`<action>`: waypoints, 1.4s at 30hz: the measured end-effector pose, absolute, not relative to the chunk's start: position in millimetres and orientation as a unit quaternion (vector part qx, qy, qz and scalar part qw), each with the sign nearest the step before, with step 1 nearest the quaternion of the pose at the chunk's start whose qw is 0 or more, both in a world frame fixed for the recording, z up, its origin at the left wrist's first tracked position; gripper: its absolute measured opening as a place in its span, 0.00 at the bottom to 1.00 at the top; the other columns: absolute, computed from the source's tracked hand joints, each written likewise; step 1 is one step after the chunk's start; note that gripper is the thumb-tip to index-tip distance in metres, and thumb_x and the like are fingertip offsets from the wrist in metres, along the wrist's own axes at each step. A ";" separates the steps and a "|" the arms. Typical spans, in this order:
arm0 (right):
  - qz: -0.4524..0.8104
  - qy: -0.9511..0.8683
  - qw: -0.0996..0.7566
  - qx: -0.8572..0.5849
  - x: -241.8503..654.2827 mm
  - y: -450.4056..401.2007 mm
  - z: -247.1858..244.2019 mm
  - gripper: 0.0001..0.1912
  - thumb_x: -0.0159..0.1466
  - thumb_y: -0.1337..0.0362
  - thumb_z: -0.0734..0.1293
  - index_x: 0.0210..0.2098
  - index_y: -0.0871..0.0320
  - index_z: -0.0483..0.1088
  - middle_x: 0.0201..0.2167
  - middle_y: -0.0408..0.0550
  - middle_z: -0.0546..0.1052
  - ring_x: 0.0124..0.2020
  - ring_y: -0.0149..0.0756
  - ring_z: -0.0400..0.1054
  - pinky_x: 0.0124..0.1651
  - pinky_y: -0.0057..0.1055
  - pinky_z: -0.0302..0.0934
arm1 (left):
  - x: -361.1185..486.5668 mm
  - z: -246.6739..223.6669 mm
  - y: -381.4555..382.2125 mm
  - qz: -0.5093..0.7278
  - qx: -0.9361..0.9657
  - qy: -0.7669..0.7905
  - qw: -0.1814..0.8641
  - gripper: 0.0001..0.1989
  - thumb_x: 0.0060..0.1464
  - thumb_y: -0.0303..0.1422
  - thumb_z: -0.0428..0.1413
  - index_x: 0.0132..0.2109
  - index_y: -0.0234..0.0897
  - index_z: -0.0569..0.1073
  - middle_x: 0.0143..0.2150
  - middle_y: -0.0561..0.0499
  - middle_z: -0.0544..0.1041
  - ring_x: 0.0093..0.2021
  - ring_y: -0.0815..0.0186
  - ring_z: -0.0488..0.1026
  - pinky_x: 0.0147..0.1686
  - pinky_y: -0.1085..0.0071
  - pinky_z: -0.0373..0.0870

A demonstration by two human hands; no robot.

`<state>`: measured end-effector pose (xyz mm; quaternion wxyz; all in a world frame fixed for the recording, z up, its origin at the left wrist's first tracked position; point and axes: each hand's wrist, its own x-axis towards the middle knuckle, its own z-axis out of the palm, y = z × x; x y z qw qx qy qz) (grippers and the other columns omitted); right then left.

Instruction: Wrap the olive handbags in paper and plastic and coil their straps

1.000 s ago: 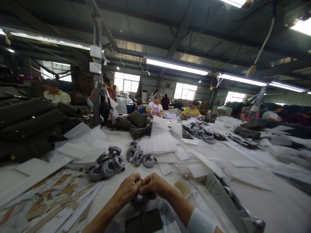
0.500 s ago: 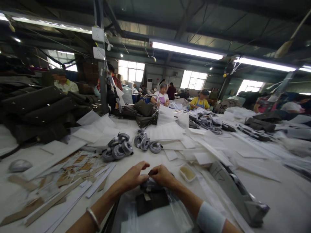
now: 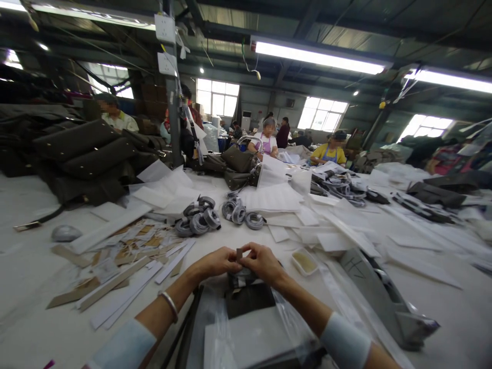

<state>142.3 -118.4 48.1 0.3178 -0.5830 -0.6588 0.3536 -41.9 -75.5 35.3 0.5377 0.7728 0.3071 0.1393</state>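
Both hands meet in the middle, over the package in front of me. A small flat grey-brown piece (image 3: 239,254) stands up between my fingertips. My left hand (image 3: 219,262) is closed, thumb and fingers pinched at its left edge. My right hand (image 3: 261,260) pinches it from the right with thumb and forefinger. Just beneath, partly hidden by the hands, is a dark coiled strap (image 3: 241,280) with a light band. It rests on a dark brown bag (image 3: 249,303) with clear plastic film (image 3: 219,328) around it and a white sheet (image 3: 246,335) over its near part.
Several wrapped strap coils (image 3: 200,221) lie ahead. Cardboard and paper scraps (image 3: 130,251) spread to the left, before stacked dark bags (image 3: 88,154). On the right are a small plastic tub (image 3: 304,262), a grey metal holder (image 3: 384,297) and white foam sheets (image 3: 338,230). Co-workers sit beyond.
My left hand was open with fingers apart; it has closed in on the small piece beside my right hand. The piece now stands upright. The head view has shifted left and down.
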 end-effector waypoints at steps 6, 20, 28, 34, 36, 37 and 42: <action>0.104 -0.834 0.283 -0.462 149.4 -167.0 73.8 0.05 0.62 0.60 0.71 0.34 0.54 0.75 0.33 0.45 0.77 0.37 0.35 0.69 0.46 0.32 0.57 | -45.3 32.8 -76.8 0.133 0.745 0.319 0.570 0.17 0.46 0.46 0.57 0.26 0.34 0.69 0.23 0.57 0.62 0.27 0.70 0.55 0.29 0.72 0.52; 0.036 -0.838 0.328 -0.434 127.9 -115.1 56.7 0.05 0.65 0.70 0.66 0.34 0.57 0.73 0.43 0.49 0.75 0.46 0.37 0.66 0.52 0.33 0.57 | -46.8 23.7 -33.3 0.218 0.713 0.431 0.509 0.23 0.44 0.53 0.55 0.25 0.35 0.66 0.21 0.57 0.58 0.25 0.71 0.53 0.26 0.72 0.48; 0.168 -0.787 0.282 -0.522 119.4 -42.6 38.0 0.05 0.65 0.68 0.63 0.35 0.58 0.71 0.29 0.44 0.76 0.32 0.32 0.69 0.37 0.26 0.58 | -53.9 -4.0 11.6 0.225 0.694 0.504 0.463 0.23 0.47 0.51 0.58 0.22 0.37 0.62 0.18 0.60 0.55 0.23 0.72 0.53 0.25 0.71 0.46; 0.175 -0.783 0.256 -0.538 122.3 -35.8 22.2 0.05 0.64 0.68 0.63 0.36 0.57 0.72 0.30 0.44 0.77 0.33 0.32 0.69 0.36 0.25 0.55 | -59.1 -17.8 7.7 0.225 0.679 0.515 0.472 0.21 0.53 0.49 0.55 0.24 0.37 0.65 0.20 0.58 0.61 0.22 0.71 0.58 0.25 0.72 0.54; 0.173 -0.786 0.244 -0.541 124.6 -38.8 20.6 0.05 0.64 0.68 0.64 0.37 0.57 0.72 0.30 0.45 0.77 0.33 0.33 0.69 0.36 0.26 0.54 | -60.5 -17.6 5.3 0.225 0.672 0.513 0.484 0.20 0.51 0.50 0.52 0.27 0.36 0.69 0.21 0.55 0.67 0.24 0.68 0.63 0.26 0.71 0.56; 0.173 -0.787 0.238 -0.542 125.5 -40.4 19.7 0.05 0.64 0.68 0.64 0.38 0.57 0.72 0.30 0.45 0.77 0.33 0.34 0.70 0.36 0.27 0.54 | -60.9 -17.1 4.3 0.222 0.669 0.514 0.489 0.21 0.50 0.51 0.51 0.28 0.35 0.71 0.22 0.54 0.70 0.25 0.67 0.65 0.26 0.71 0.57; 0.190 -0.791 0.231 -0.533 129.1 -47.5 15.7 0.08 0.65 0.66 0.64 0.43 0.56 0.72 0.34 0.45 0.79 0.36 0.35 0.72 0.39 0.27 0.57 | -60.6 -13.3 -2.1 0.217 0.678 0.517 0.475 0.21 0.45 0.48 0.52 0.32 0.33 0.74 0.27 0.50 0.75 0.28 0.64 0.69 0.28 0.71 0.60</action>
